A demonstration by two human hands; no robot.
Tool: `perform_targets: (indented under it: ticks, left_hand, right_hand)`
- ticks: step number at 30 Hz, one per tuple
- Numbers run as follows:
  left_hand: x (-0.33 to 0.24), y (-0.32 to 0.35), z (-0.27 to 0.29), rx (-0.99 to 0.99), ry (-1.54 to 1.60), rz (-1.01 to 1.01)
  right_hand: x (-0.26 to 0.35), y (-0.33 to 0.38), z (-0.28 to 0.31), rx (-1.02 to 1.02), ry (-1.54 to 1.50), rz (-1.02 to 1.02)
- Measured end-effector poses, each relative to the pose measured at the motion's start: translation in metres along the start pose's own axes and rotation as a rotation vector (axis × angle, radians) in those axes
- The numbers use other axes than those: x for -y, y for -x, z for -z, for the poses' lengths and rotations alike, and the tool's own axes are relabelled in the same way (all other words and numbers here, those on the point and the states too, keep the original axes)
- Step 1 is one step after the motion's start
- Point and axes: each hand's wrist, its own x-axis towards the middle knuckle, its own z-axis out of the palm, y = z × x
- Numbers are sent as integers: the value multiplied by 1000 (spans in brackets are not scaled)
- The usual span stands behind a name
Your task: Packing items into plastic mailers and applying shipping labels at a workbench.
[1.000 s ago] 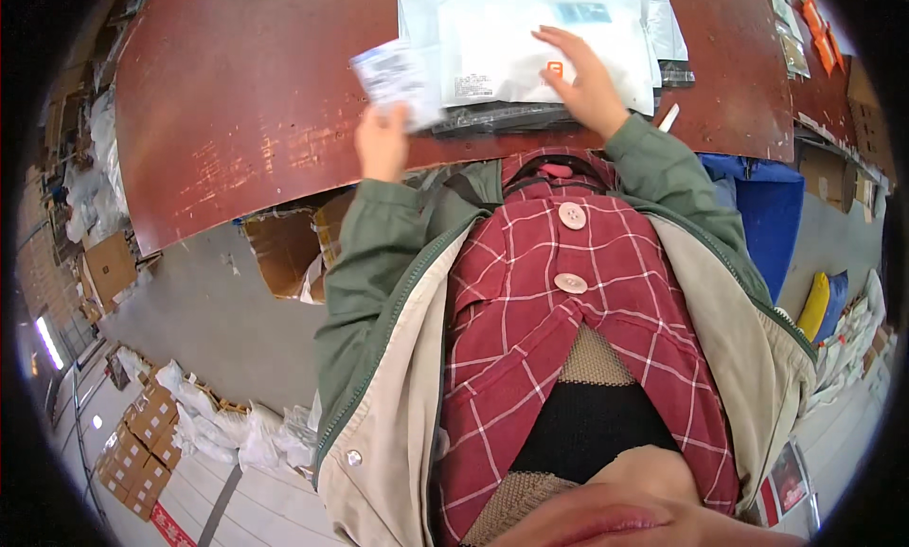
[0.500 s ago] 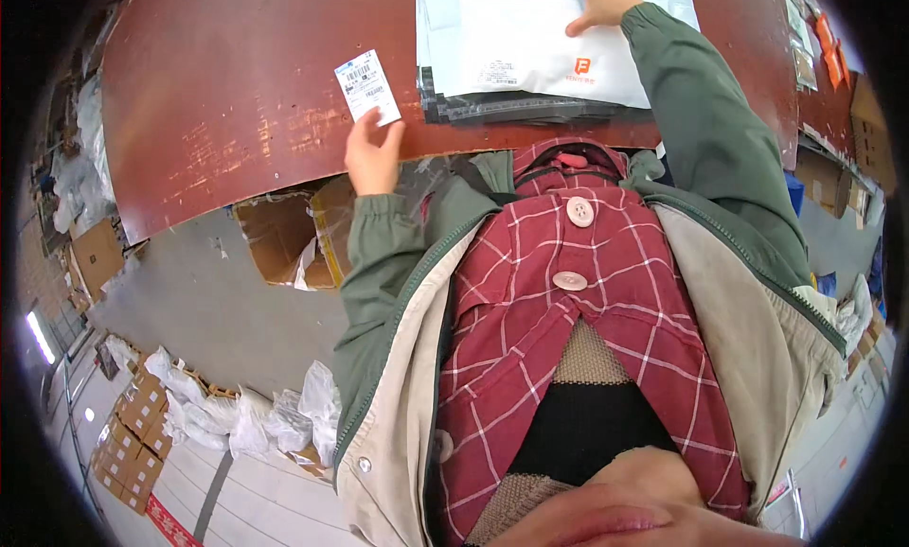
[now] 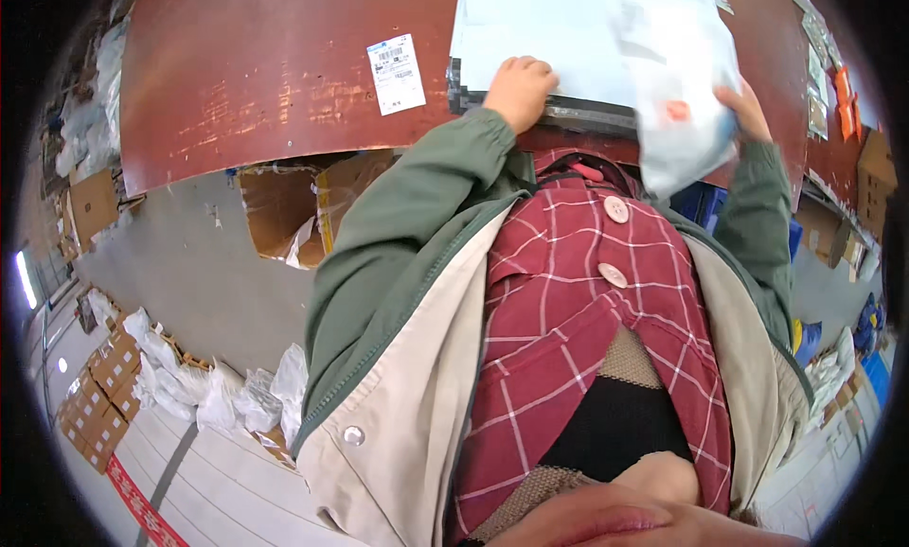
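A stack of pale plastic mailer bags (image 3: 549, 36) lies on the reddish-brown table (image 3: 265, 83). My left hand (image 3: 519, 91) rests in a fist on the stack's near edge. My right hand (image 3: 743, 107) grips one white mailer bag (image 3: 677, 93) with an orange mark and lifts it off the stack, tilted toward my chest. A white printed label (image 3: 396, 72) lies flat on the table to the left of the stack, apart from both hands.
An open cardboard box (image 3: 294, 216) stands under the table's near edge. Flat cartons (image 3: 104, 396) and white plastic bags (image 3: 218, 396) lie on the floor at lower left. Shelves with orange items (image 3: 843, 102) run along the right. A blue bin (image 3: 705, 206) sits beside my right arm.
My left hand set the label down on the table and moved right onto the stack. My right hand picked up the top mailer bag and pulled it toward me.
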Motion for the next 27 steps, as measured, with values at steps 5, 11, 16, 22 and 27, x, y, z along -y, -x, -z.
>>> perform_targets:
  ticks: [5, 11, 16, 22, 27]
  left_hand:
    - [0, -32, -16, 252, -184, 72]
    - [44, -57, 15, 20, 435, 290]
    - [7, -73, 42, 188, 266, 113]
    - [-9, -21, 22, -222, -39, 29]
    - [-10, 23, 32, -492, -165, 748]
  right_hand:
    - [-16, 48, -8, 212, -82, -187]
    - [18, -2, -107, 617, 192, -359]
    - [-15, -22, -69, 210, -160, -374]
    - [-39, -42, -84, -201, -404, -395]
    - [-53, -56, -89, -30, -7, -353]
